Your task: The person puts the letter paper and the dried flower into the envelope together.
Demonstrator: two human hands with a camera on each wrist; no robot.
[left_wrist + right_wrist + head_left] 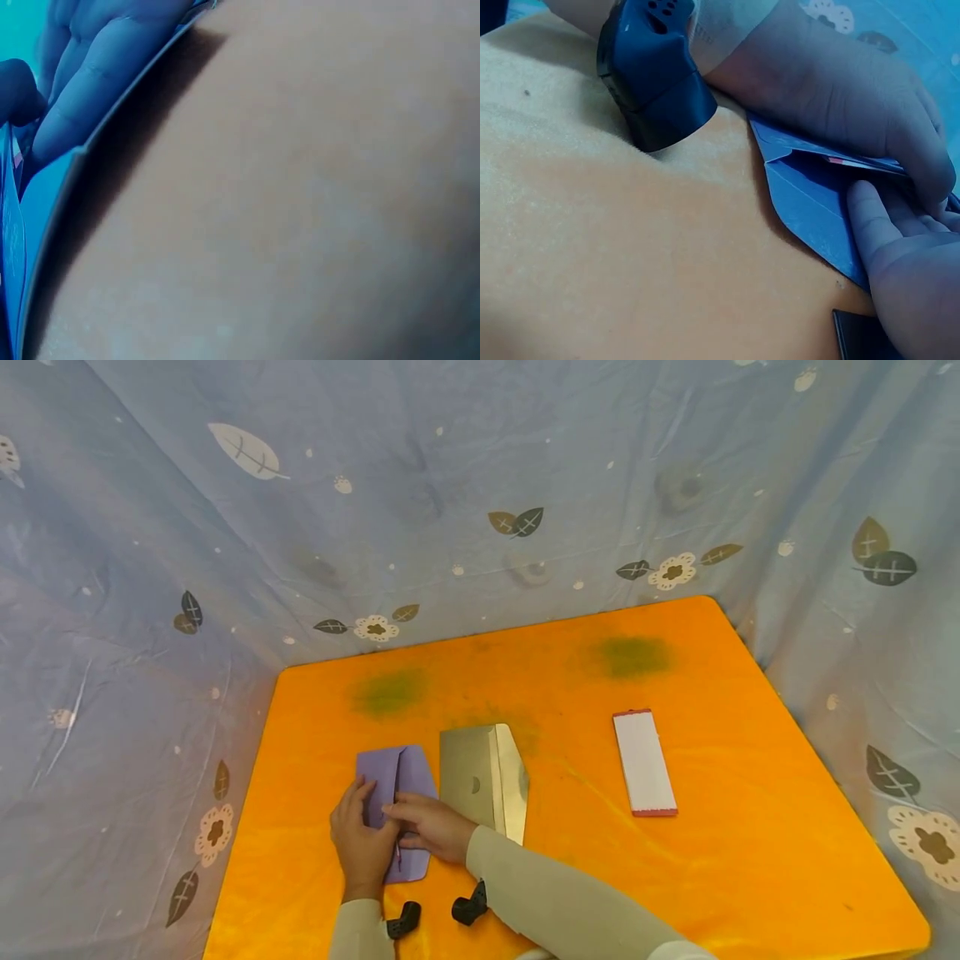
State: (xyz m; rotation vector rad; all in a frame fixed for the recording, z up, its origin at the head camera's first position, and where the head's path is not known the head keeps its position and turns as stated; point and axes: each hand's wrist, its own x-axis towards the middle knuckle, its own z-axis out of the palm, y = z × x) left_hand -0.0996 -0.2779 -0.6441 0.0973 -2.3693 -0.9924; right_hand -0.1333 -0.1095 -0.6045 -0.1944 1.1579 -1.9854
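A purple envelope (379,766) lies on the table with its flap (417,772) spread to the right. My left hand (360,843) grips its body from the left, thumb bent over the opening edge. From the right, my right hand (438,828) reaches to that opening, its fingers mostly straight at the mouth and thumb over the flap. In the right wrist view the mouth of the envelope (806,199) gapes, and a small white and red edge (840,160) shows inside. The left wrist view is mostly tabletop, with the right hand's fingers (94,82) at the envelope.
Just right of the purple envelope lies a gold envelope (467,764), its flap open and partly behind my right hand. Farther right is a white strip-shaped piece (647,764) with red ends. Blue patterned curtains (450,460) enclose the orange-covered table (570,877).
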